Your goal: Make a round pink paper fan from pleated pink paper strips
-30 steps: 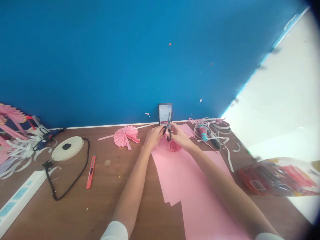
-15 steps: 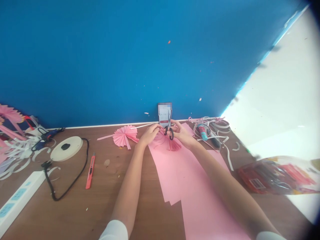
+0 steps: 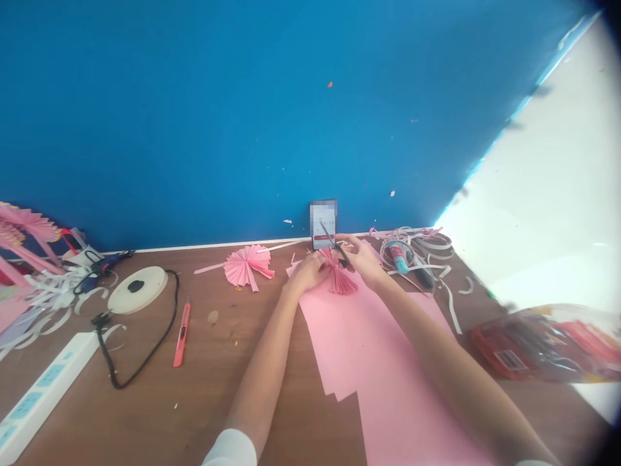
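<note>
Seeing a pink rosette [image 3: 247,264] near, left of the left hand [image 3: 308,270]. Pinching the pleated pink fan [image 3: 343,282] at its narrow neck between nearly closed left fingertips. Just right of those, gripping dark-handled scissors [image 3: 343,254] in the right hand [image 3: 363,261] with bent fingers; cannot tell how tightly.

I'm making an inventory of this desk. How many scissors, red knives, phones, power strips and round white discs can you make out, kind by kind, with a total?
Scissors, at the right hand: 1
Red knife: 1
Phone: 1
Power strip: 1
Round white disc: 1
Total: 5
</note>
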The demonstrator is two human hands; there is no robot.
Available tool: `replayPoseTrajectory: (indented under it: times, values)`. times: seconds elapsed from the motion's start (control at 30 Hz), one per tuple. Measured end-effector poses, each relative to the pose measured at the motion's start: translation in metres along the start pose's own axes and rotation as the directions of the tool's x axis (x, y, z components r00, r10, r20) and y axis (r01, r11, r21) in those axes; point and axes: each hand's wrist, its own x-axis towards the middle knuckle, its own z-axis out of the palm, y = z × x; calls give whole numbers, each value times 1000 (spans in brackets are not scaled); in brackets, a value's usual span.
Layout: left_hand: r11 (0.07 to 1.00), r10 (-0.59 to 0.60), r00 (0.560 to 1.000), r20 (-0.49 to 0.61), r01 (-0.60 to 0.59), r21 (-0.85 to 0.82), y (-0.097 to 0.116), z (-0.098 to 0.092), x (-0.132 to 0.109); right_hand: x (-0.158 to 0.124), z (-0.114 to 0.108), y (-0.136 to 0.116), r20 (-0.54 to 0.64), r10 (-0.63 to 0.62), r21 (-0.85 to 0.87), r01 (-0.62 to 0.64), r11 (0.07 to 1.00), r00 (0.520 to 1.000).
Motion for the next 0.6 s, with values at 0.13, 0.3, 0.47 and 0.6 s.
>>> replayPoseTrajectory:
  times: [0.13,0.3,0.47,0.6]
  values:
    - [997,23,990,138,-13,-75,-9,-10,1,-4,-2,-1,-7,149,-66,-149,987,989]
    - [995,-43,980,193,60,-79,-14,-13,1,-20,-11,-4,-102,287,-32,-291,956,953]
    - [993,-51,982,182,70,-97,-13,-13,0,-37,-7,-3,0,388,68,-387,919,922]
    - [991,-53,983,175,73,-114,-13,-14,-2,-40,3,-1,-5,488,113,-484,868,873]
